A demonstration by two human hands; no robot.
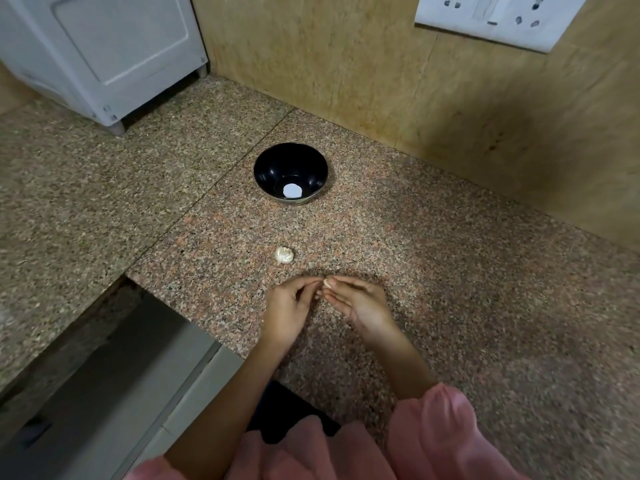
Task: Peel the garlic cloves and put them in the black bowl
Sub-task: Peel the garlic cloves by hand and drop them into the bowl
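Head view: left hand (pixel 287 306), right hand (pixel 360 303) pinch garlic clove (pixel 326 283); garlic bulb (pixel 284 255), black bowl (pixel 277 168) ahead.

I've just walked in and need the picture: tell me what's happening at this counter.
A person stands at the counter, with the left hand and right hand both pinching a small clove at the fingertips, apparently peeling it. A garlic bulb lies just beyond the hands. The bowl stands farther back; a white spot shows at its bottom, and I cannot tell what it is.
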